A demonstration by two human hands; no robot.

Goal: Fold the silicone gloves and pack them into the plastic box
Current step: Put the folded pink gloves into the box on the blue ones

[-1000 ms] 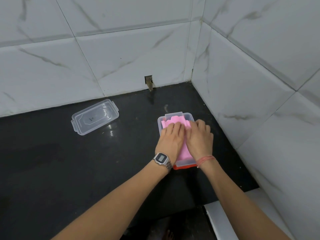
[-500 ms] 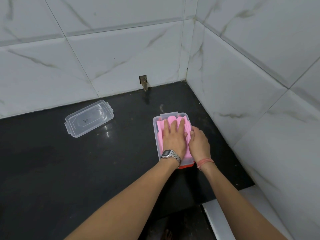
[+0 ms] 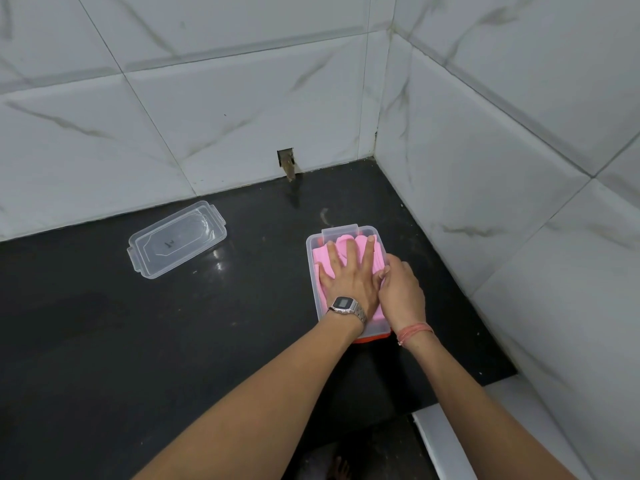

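Note:
A clear plastic box (image 3: 309, 244) stands on the black counter near the right wall, with folded pink silicone gloves (image 3: 320, 257) lying inside it. My left hand (image 3: 349, 276), with a watch on the wrist, lies flat on the gloves with its fingers spread and presses them down. My right hand (image 3: 402, 293) sits at the box's right side, fingers curled over the rim and thumb against my left hand. Something orange (image 3: 372, 339) shows under the box's near end. Most of the gloves are hidden by my hands.
The box's clear lid (image 3: 176, 239) lies upside down on the black counter (image 3: 173, 341) at the back left. White marble-look tiled walls (image 3: 485, 202) close the counter at the back and right. A small notch (image 3: 286, 162) opens in the back wall. The counter's front edge ends near a white ledge (image 3: 446, 441).
My left hand has slid forward and spread flat over the gloves. My right hand has drawn off the gloves to the box's right rim.

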